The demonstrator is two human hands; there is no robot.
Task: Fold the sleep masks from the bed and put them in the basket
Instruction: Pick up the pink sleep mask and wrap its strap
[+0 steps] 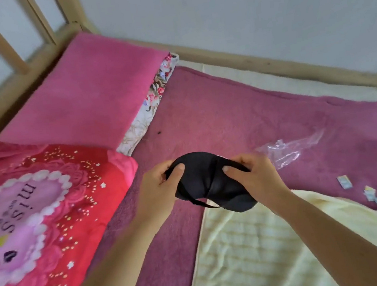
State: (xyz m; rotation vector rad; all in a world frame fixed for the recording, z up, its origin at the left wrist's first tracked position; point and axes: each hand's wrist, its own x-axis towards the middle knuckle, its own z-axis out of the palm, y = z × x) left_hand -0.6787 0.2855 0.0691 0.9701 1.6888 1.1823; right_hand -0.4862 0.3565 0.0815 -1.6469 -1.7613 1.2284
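Observation:
A black sleep mask [208,183] is held in the air above the purple blanket [240,121] on the bed. My left hand [159,190] grips its left end, thumb on top. My right hand [258,177] grips its right end. The mask sags in the middle and its thin black strap [201,203] loops out below. No basket is in view.
A pink pillow [85,94] over a floral one lies at the back left. A red folded quilt [36,211] sits at the left. A crumpled clear plastic wrapper [287,151] and small paper scraps [371,193] lie to the right. A pale yellow towel [256,249] spreads below my hands.

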